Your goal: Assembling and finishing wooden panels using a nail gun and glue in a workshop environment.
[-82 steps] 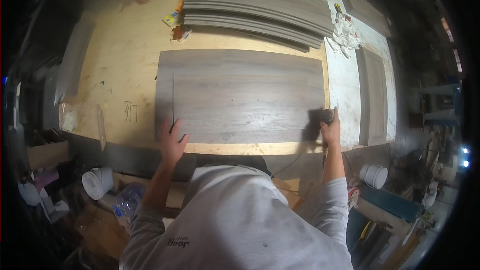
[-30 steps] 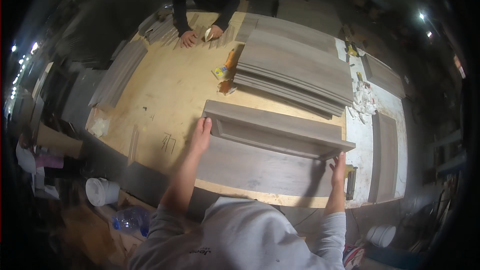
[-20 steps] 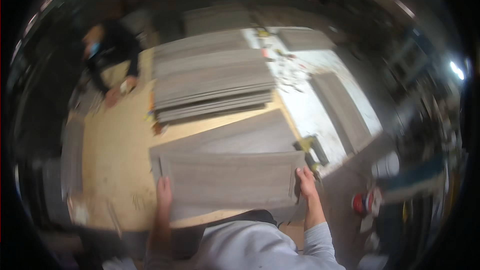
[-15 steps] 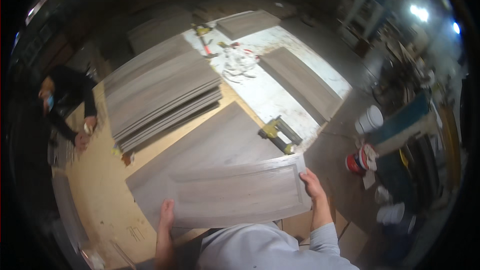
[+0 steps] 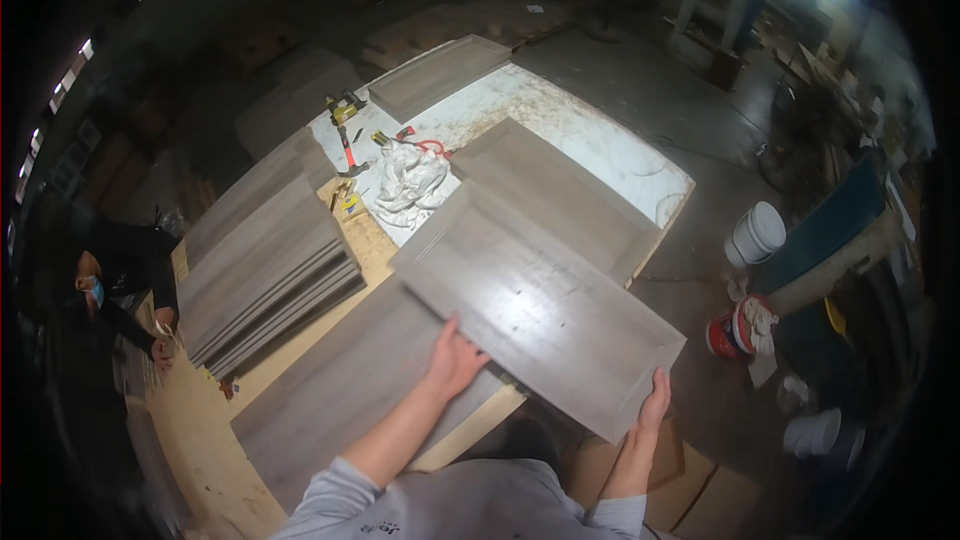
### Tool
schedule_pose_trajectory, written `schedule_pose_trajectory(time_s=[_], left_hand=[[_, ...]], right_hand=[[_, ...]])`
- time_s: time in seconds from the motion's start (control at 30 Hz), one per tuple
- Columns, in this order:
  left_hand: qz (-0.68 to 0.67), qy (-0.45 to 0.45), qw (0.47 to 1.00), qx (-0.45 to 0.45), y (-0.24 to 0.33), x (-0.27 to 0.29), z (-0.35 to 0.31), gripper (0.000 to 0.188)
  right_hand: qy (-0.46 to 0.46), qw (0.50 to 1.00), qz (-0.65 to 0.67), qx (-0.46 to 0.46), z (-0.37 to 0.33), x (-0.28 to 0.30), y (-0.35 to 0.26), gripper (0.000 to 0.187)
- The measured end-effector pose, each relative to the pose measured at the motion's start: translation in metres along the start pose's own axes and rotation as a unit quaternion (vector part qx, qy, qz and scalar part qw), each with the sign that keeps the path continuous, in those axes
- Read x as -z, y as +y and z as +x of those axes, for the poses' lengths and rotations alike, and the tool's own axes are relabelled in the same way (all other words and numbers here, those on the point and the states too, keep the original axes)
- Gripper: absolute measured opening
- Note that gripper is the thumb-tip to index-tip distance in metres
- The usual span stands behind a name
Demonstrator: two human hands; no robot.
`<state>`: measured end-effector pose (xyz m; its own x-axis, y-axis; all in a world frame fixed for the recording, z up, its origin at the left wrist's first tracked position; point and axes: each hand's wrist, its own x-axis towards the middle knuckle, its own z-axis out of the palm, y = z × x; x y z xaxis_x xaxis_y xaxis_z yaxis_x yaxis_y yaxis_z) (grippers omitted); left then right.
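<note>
A grey wood-grain door panel [image 5: 550, 300] with a raised rim is held out over the table's near right part, its face catching a bright glare. My left hand [image 5: 456, 360] is at its near long edge, fingers partly hidden beneath it. The right end rests in my right hand [image 5: 652, 408], which grips the short edge. Under the panel's left part, a flat grey board [image 5: 350, 390] lies on the plywood. Beyond the held panel, a similar framed panel [image 5: 580, 200] lies on the white tabletop, partly covered from view.
Left stands a stack of grey boards [image 5: 265, 270]. A white cloth [image 5: 410, 185], a red-handled hammer [image 5: 347, 152] and a yellow-green power tool [image 5: 343, 108] lie farther back, near another panel [image 5: 440, 78]. A co-worker's hands [image 5: 163, 335] are at far left; buckets [image 5: 758, 232] stand right.
The held panel has swung out from near my body to the far right, toward the white tabletop. My left hand has moved right along its edge. The yellow-green nail gun is now out of sight.
</note>
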<state>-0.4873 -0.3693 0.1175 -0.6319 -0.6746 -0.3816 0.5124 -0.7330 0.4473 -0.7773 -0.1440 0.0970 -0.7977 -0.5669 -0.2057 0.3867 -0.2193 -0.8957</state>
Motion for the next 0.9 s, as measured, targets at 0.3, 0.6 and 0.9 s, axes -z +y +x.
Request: schedule_pose_trajectory(time_s=[0.3,0.6,0.9], left_hand=[[0.054,0.07,0.996,0.023,-0.026,-0.101,0.182,0.048],[0.184,0.075,0.978,0.064,-0.008,-0.097,0.217,0.058],[0.147,0.138,0.976,0.079,-0.016,-0.038,0.153,0.063]], right_hand=[[0.083,0.995,0.041,-0.024,0.167,-0.063,-0.019,0.042],[0.022,0.998,0.024,-0.054,0.231,-0.131,-0.023,0.039],[0.007,0.998,-0.034,-0.053,0.257,-0.139,-0.019,0.052]])
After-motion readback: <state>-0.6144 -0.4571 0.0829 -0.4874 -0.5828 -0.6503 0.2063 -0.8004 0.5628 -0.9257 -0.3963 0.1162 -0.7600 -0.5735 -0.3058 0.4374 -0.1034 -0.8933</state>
